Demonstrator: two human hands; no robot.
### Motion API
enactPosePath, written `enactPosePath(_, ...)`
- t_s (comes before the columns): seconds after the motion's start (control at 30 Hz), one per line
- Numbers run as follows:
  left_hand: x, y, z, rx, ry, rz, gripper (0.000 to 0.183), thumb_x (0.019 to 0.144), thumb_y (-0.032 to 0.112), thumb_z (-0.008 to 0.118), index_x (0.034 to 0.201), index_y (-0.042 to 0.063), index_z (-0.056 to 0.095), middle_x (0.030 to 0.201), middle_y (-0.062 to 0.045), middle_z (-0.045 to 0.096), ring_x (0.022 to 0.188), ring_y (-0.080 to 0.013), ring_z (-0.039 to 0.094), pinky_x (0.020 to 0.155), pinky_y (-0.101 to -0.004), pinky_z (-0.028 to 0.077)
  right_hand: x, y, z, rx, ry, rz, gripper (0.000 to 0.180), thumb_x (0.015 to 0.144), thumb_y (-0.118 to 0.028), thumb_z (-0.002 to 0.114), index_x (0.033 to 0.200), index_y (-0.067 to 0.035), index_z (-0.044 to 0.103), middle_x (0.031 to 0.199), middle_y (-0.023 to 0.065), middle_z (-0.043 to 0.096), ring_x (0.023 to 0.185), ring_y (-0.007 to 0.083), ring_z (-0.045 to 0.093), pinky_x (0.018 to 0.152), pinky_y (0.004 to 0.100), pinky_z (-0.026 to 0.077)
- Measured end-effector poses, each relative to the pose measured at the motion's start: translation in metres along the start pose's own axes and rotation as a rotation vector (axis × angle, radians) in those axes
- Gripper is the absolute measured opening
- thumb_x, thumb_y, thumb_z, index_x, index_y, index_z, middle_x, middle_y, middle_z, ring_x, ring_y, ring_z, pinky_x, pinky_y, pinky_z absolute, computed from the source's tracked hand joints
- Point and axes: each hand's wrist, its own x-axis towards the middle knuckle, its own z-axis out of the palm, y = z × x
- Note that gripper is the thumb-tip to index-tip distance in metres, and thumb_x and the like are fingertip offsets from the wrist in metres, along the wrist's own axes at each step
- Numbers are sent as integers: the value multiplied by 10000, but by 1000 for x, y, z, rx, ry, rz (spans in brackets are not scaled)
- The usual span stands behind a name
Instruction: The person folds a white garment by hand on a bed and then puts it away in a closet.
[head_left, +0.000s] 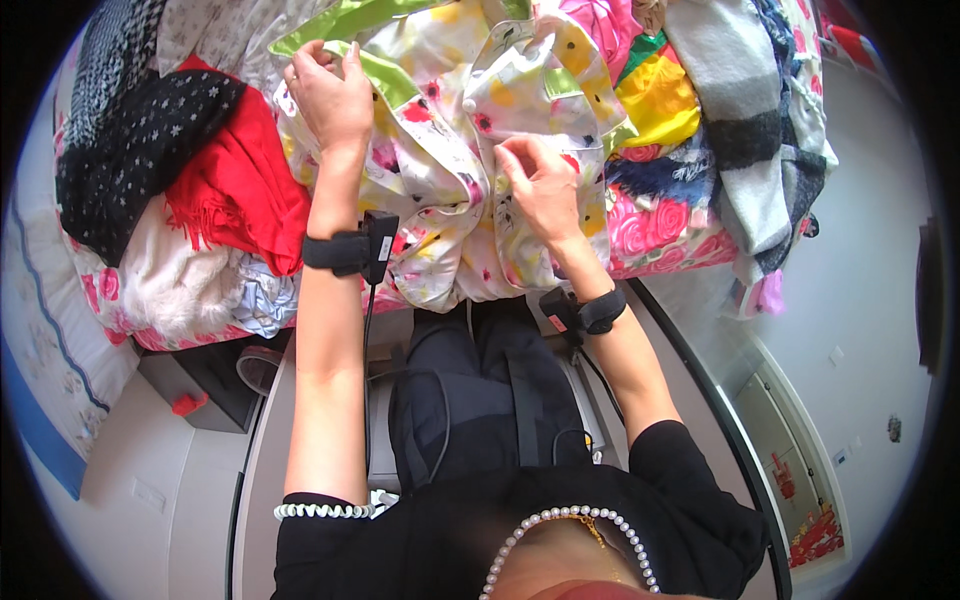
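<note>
A white floral garment (442, 172) with light green trim and white buttons lies spread before me, its lower edge hanging over the near side of the rose-patterned bed cover (652, 225). My left hand (334, 97) is at the garment's upper left, beside the green trim, fingers curled; whether they pinch the cloth is hard to see. On the garment's right half, my right hand (541, 184) has thumb and forefinger brought together at the front edge, below a button. The cloth at these fingertips is too small to make out clearly.
Left of the garment lie a red fringed scarf (240, 165), a black patterned cloth (150, 157) and white fluffy cloth (165, 277). To the right are a yellow cloth (664, 97) and a grey-and-black checked scarf (739, 112). Cables run down from both wrist devices.
</note>
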Motion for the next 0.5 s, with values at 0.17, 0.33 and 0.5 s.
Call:
enactPosePath(0.17, -10, 37, 51, 3, -311, 366, 466, 762, 330, 766, 1036, -18, 623, 953, -132, 660, 857, -213, 637, 751, -332, 504, 27, -2, -2, -31, 120, -81, 106, 857, -112, 643, 920, -27, 644, 761, 86, 633, 622, 176, 606, 594, 299, 480)
enactPosePath(0.33, -53, 65, 68, -135, -466, 114, 254, 775, 168, 716, 948, 18, 606, 845, -140, 646, 770, -251, 644, 684, -346, 504, 42, -12, -1, 99, 269, -26, 178, 859, -166, 668, 960, -22, 642, 862, 85, 636, 651, 162, 605, 601, 279, 490)
enactPosePath(0.5, -118, 77, 34, -330, -479, 169, 139, 815, 12, 592, 949, -11, 563, 892, -175, 598, 812, -358, 597, 712, -414, 482, 59, -12, -14, -53, 201, -72, 383, 781, -269, 745, 1009, 16, 630, 871, 102, 658, 714, 173, 620, 651, 308, 503)
